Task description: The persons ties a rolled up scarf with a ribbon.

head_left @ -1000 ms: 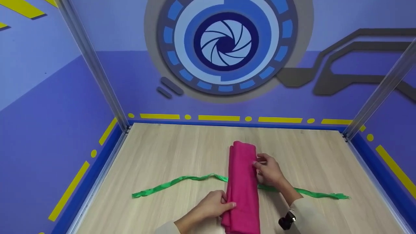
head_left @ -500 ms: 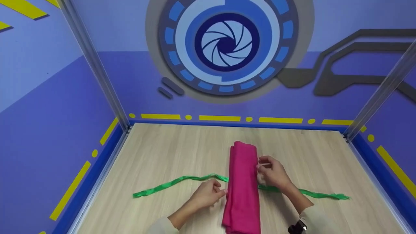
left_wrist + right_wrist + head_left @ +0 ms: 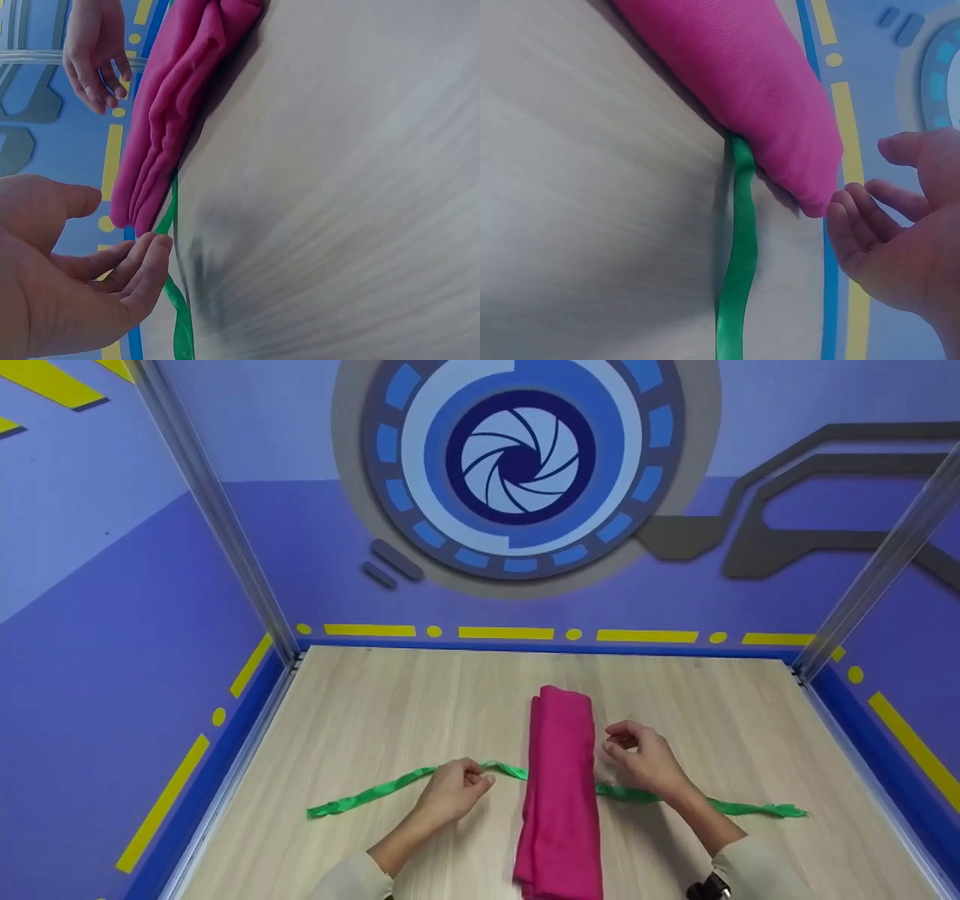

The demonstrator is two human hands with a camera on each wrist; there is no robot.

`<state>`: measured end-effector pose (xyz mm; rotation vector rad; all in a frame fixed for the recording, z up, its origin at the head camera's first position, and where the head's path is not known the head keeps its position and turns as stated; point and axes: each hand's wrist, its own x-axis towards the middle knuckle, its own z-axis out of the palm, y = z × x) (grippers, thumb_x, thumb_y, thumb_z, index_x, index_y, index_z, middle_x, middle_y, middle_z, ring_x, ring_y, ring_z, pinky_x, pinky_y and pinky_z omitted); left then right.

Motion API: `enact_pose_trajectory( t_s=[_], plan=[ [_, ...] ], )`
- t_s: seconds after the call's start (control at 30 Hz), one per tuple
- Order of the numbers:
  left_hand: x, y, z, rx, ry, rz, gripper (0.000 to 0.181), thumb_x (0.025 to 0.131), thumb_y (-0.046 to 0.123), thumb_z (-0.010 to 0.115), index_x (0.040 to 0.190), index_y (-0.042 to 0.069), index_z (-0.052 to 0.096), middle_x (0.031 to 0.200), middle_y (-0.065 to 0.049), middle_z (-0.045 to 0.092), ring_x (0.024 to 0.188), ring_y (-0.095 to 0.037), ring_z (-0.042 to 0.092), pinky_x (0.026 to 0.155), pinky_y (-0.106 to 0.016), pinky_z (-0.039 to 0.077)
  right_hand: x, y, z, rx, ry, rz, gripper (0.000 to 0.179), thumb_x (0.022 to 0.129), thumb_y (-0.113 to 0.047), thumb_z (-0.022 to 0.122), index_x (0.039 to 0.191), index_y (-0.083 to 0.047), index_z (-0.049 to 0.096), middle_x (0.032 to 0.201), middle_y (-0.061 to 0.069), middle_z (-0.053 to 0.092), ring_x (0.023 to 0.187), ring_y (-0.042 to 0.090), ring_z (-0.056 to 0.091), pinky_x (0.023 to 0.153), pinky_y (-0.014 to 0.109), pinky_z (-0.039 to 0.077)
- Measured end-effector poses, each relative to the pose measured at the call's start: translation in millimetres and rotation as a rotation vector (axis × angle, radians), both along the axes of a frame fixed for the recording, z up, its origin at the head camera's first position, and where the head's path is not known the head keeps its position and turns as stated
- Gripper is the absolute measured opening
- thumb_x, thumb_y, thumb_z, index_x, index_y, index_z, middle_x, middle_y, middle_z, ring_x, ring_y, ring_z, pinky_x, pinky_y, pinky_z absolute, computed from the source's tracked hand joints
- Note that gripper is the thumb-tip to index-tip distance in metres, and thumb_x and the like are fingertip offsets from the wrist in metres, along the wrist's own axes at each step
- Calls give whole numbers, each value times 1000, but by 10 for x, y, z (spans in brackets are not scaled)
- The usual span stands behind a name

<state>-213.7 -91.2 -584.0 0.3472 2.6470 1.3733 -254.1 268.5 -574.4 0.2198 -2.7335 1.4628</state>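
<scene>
A folded pink cloth [image 3: 561, 795] lies lengthwise on the table, its layers showing along the left side. Beneath it a green ribbon [image 3: 375, 791] runs crosswise, with one end out to each side. My left hand [image 3: 450, 791] hovers over the ribbon's left part, fingers loosely bent and holding nothing. On the other side my right hand [image 3: 645, 754] is held just off the cloth's right edge, also with nothing in it. In the right wrist view the ribbon [image 3: 739, 240] comes out from under the cloth [image 3: 742, 82], apart from the relaxed fingers.
The wooden table [image 3: 420, 697] is enclosed by blue-purple printed walls [image 3: 300, 540] at the back and sides. Metal posts [image 3: 225, 525] stand at the rear corners. A dark wrist device [image 3: 709, 887] sits at the right sleeve.
Both hands have let go of the cloth and moved apart. The left went left and away from the body to above the ribbon; the right shifted right. Cloth and ribbon stay in place.
</scene>
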Motion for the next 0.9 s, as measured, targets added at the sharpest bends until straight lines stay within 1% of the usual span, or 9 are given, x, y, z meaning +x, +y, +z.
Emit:
enact_pose_trajectory(
  t_s=[0.1, 0.2, 0.3, 0.4, 0.5, 0.6, 0.73, 0.9],
  plan=[
    [-36, -25, 2, 13, 17, 17, 28, 104, 25, 69, 114, -2, 71, 101, -7, 73, 93, -19, 69, 79, -39, 59, 26, 36, -3, 16, 10, -2, 23, 101, -10, 73, 121, 1, 70, 104, 6, 73, 99, 24, 68, 83, 27, 54],
    [-86, -34, 9, 8, 44, 35, 28, 102, 23, 71, 113, -3, 71, 98, -7, 73, 90, -18, 69, 76, -37, 59, 56, 72, -2, 32, 10, -6, 21, 101, -10, 73, 119, 0, 71, 103, 6, 73, 98, 24, 68, 81, 27, 54],
    [-154, -40, 21, 0, 64, 44, 27, 102, 22, 72, 110, -4, 72, 94, -6, 72, 83, -15, 68, 71, -32, 58, 80, 120, 12, 55, 11, -16, 18, 100, -10, 73, 116, -1, 71, 101, 6, 73, 96, 24, 68, 79, 26, 54],
    [-225, -63, 37, -4, 53, 44, 20, 102, 20, 72, 104, 0, 73, 88, -3, 71, 75, -14, 67, 62, -27, 54, 94, 175, 35, 88, 22, -21, 16, 100, -10, 74, 113, -2, 72, 98, 5, 72, 94, 22, 68, 76, 26, 54],
    [-285, -98, 56, -5, 36, 37, 16, 101, 19, 73, 97, 3, 74, 82, -2, 70, 70, -18, 69, 57, -24, 51, 108, 235, 41, 118, 38, -15, 14, 100, -9, 74, 111, -1, 71, 95, 4, 71, 90, 21, 67, 74, 26, 53],
    [-329, -128, 80, -36, 42, 39, 17, 101, 21, 74, 95, 5, 75, 80, -1, 69, 70, -16, 67, 58, -24, 50, 128, 288, 43, 131, 35, -19, 13, 99, -7, 74, 109, 0, 71, 93, 5, 70, 88, 20, 66, 72, 25, 53],
    [-374, -145, 102, -83, 73, 53, 18, 100, 23, 76, 94, 6, 75, 82, 0, 68, 70, -9, 60, 61, -25, 50, 155, 338, 39, 145, 18, -22, 10, 99, -9, 75, 106, -2, 71, 93, 4, 70, 86, 18, 64, 72, 25, 52],
    [-397, -139, 72, -111, 79, 60, 18, 100, 23, 77, 91, 7, 75, 79, 2, 67, 69, -8, 58, 60, -24, 48, 196, 367, 18, 150, 0, -15, 8, 98, -11, 76, 101, -4, 71, 90, 4, 69, 83, 18, 62, 70, 26, 51]
  ],
)
